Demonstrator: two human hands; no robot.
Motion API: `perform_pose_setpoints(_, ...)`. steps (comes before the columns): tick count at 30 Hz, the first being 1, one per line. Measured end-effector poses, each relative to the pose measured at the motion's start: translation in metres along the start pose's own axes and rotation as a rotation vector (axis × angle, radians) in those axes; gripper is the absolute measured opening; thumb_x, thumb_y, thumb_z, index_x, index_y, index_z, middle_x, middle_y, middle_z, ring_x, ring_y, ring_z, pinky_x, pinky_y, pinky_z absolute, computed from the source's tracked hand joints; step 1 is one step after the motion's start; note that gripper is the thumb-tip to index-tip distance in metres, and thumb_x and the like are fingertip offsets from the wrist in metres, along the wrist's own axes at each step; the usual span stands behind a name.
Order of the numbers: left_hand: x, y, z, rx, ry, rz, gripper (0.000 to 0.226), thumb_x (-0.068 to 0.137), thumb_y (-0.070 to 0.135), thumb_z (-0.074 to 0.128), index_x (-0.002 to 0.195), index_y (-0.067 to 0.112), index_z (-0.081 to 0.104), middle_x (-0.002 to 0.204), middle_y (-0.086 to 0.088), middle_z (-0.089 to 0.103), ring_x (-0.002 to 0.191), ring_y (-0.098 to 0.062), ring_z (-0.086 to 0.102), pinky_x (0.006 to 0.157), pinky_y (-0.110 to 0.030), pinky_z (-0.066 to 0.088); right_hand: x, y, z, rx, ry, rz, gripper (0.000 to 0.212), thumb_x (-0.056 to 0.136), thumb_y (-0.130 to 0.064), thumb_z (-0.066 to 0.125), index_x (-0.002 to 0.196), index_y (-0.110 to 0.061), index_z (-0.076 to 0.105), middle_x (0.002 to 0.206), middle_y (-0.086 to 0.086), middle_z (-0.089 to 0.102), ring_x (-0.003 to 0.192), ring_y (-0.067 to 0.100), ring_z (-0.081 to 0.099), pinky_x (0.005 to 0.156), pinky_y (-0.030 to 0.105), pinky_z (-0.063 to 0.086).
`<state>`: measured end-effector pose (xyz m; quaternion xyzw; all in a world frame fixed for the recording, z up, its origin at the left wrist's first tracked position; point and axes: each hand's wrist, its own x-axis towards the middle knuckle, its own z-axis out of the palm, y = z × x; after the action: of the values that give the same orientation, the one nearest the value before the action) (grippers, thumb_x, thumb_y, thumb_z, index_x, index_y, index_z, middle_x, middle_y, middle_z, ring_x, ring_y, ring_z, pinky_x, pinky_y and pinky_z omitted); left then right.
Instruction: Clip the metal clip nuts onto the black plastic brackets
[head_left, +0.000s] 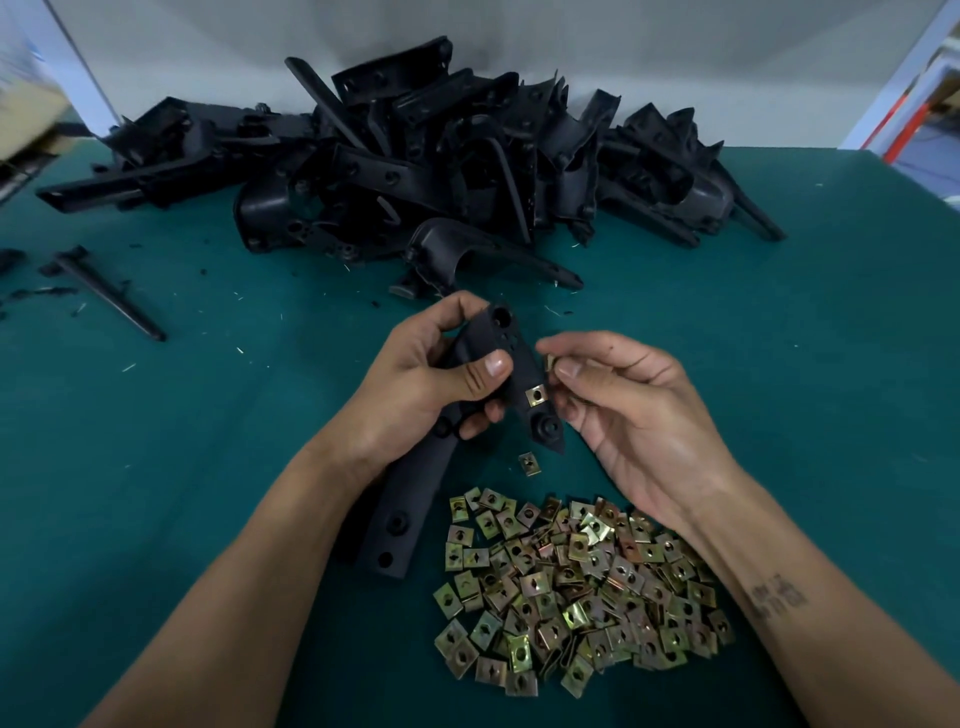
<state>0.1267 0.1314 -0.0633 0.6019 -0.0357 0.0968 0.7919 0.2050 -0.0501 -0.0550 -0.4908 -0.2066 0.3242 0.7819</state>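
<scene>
1. Closest to the person, a heap of metal clip nuts (576, 587) lies spread on the green table (779, 338), brassy and overlapping, with the right forearm passing over its right edge.
2. Just beyond the heap, a single loose clip nut (530, 463) sits alone on the table, below the tip of the held part.
3. The left hand (431, 379) grips a long black plastic bracket (410, 499), fingers curled round its upper section and thumb pressed flat on its face; the bracket's lower end reaches down beside the heap.
4. One fitted clip nut (536, 396) is already clipped on the bracket's narrow arm, just above a round boss near the pointed tip.
5. The right hand (628, 410) is up beside that arm, thumb and forefinger pinching another small clip nut (549, 362) right at the bracket's edge; whether it touches the plastic, I can't tell.
6. Off to the far left, a slim black spike-shaped part (111, 296) lies on the table among dark scraps.
7. At the back, a big jumbled pile of brackets (405, 156) is stacked against the pale wall (519, 31).
</scene>
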Motion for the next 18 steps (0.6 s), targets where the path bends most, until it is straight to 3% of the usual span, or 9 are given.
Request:
perform_pose_setpoints(3, -0.0005, -0.0003, -0.0003, 0.012, -0.014, -0.009, 0.016, 0.089, 0.005, 0.061, 0.097, 0.006, 0.047, 0.073, -0.013, 0.061, 0.052, -0.019, 0.055, 0.040, -0.025, 0.040, 0.0051, 0.0006, 0.0041, 0.058, 0.089, 0.027, 0.028, 0.079, 0.003, 0.069, 0.106, 0.002, 0.074, 0.091, 0.015, 0.074, 0.075, 0.017, 0.068, 0.069, 0.021, 0.058)
perform_pose_setpoints(6, -0.0009, 0.0005, 0.0005, 0.023, -0.042, -0.010, 0.019, 0.087, 0.010, 0.065, 0.097, 0.007, 0.048, 0.073, -0.013, 0.059, 0.053, -0.019, 0.056, 0.040, -0.025, 0.040, 0.0093, -0.0040, 0.0036, 0.094, 0.174, 0.045, 0.026, 0.072, 0.001, 0.073, 0.098, 0.001, 0.076, 0.091, 0.016, 0.075, 0.074, 0.016, 0.070, 0.069, 0.019, 0.059)
perform_pose_setpoints(11, 0.0001, -0.0002, 0.0011, 0.075, -0.074, -0.014, 0.019, 0.088, 0.011, 0.064, 0.098, 0.007, 0.048, 0.079, -0.021, 0.055, 0.054, -0.019, 0.057, 0.041, -0.024, 0.042, 0.0080, -0.0033, 0.0091, 0.037, 0.124, 0.055, 0.014, 0.075, -0.003, 0.072, 0.086, -0.005, 0.080, 0.085, 0.013, 0.076, 0.069, 0.015, 0.070, 0.064, 0.019, 0.058)
perform_pose_setpoints(15, 0.0011, -0.0017, 0.0016, 0.120, -0.081, -0.017, 0.016, 0.090, 0.007, 0.062, 0.099, 0.007, 0.048, 0.082, -0.025, 0.057, 0.055, -0.019, 0.058, 0.042, -0.024, 0.043, 0.0088, -0.0032, 0.0083, 0.030, 0.141, 0.041, 0.024, 0.077, 0.000, 0.071, 0.101, 0.000, 0.072, 0.083, 0.012, 0.074, 0.066, 0.014, 0.067, 0.061, 0.019, 0.056)
perform_pose_setpoints(18, 0.0011, -0.0014, 0.0012, 0.127, -0.084, -0.028, 0.016, 0.089, 0.007, 0.062, 0.099, 0.007, 0.049, 0.079, -0.019, 0.059, 0.055, -0.019, 0.058, 0.042, -0.024, 0.043, 0.0083, -0.0023, 0.0087, 0.005, 0.143, 0.034, 0.015, 0.074, -0.002, 0.074, 0.089, -0.001, 0.072, 0.077, 0.008, 0.073, 0.060, 0.010, 0.064, 0.053, 0.016, 0.050)
